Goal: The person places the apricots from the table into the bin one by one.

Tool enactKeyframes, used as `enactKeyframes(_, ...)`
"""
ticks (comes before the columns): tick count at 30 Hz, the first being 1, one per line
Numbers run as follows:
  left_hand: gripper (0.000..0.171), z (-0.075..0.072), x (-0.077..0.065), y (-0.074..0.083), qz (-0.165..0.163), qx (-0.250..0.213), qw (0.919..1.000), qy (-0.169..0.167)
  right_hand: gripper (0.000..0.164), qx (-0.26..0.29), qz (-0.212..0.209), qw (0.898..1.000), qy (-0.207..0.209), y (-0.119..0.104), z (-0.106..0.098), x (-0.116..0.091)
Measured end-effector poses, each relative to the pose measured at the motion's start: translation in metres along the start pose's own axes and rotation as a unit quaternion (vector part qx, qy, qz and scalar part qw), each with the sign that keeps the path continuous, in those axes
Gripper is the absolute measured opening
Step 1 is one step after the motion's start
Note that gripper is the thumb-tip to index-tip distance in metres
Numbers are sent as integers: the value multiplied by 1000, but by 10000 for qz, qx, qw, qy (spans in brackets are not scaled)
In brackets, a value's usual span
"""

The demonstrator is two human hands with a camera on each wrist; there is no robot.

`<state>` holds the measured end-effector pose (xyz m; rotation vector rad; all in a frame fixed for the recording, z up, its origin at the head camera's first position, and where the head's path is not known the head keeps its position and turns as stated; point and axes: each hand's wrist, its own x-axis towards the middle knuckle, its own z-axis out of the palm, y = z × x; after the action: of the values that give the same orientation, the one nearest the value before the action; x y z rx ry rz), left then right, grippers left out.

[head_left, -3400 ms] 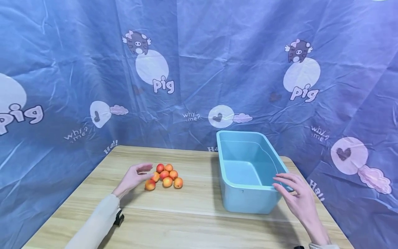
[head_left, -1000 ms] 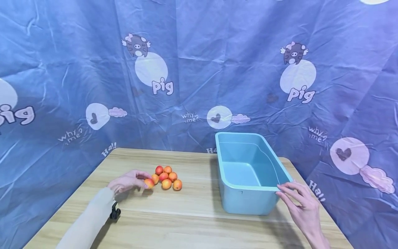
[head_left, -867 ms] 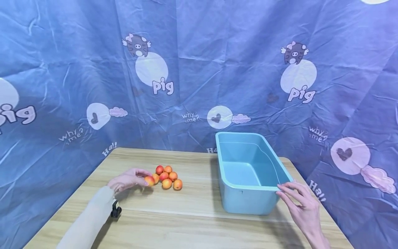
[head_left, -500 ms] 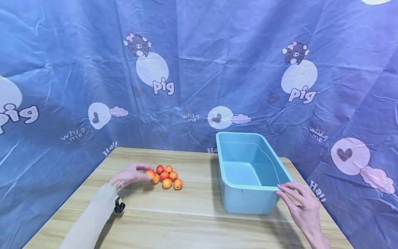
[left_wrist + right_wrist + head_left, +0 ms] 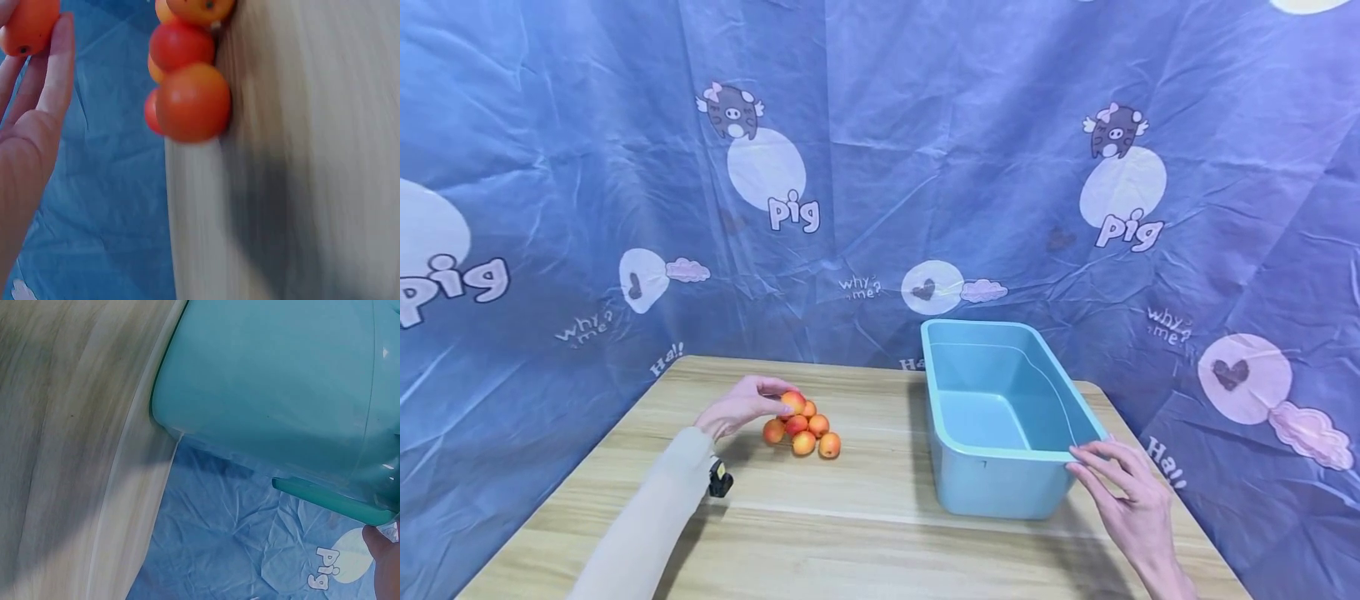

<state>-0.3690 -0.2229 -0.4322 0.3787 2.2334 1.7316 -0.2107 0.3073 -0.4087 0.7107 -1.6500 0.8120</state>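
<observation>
My left hand (image 5: 741, 410) pinches a small orange-red, apricot-like fruit (image 5: 793, 403) between thumb and fingers, raised just above the back of a cluster of similar fruits (image 5: 803, 442). The left wrist view shows that held fruit (image 5: 30, 26) at the upper left, its dark end spot visible, apart from the clustered fruits (image 5: 194, 103) on the wood. On the right, my right hand (image 5: 1131, 504) grips the near right corner of a light blue plastic bin (image 5: 1007, 483). Only the tip of that hand (image 5: 386, 569) shows in the right wrist view, touching the bin's rim (image 5: 337, 503).
Both the fruits and the bin are on a light wooden table (image 5: 850, 558). A blue curtain (image 5: 865, 208) printed with pigs hangs behind it and along the sides. The bin's tall walls stand to the right of the cluster; its visible floor is bare.
My left hand took hold of the leftmost fruit, lifted it and carried it right over the cluster. The right hand came onto the bin's corner and has stayed there.
</observation>
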Motion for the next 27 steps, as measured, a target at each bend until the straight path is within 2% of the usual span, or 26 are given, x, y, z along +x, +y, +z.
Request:
enactKeyframes(3,46,11,6,7,168,-33,9998,31,38,7,-39,10000,13,0,0,1)
enactKeyframes(6,42,19,14,13,479,122,9988,55,38,28,-71,10000,14,-1,0,1)
enactKeyframes(10,44,29,26,22,793,339,9961,183,38,46,-96,9999,31,-1,-1,1)
enactKeyframes(13,43,38,33,30,984,305,9944,236,38,36,-75,10000,20,-1,-1,1)
enactKeyframes(20,35,64,52,44,1558,-156,9875,-193,37,66,-96,9999,46,-3,-3,1)
enactKeyframes(23,36,74,62,49,1591,-201,9868,-200,37,61,-119,9999,35,-2,-4,1)
enactKeyframes(27,41,87,73,55,1426,-341,9891,-145,39,18,-140,9999,19,-2,-4,2)
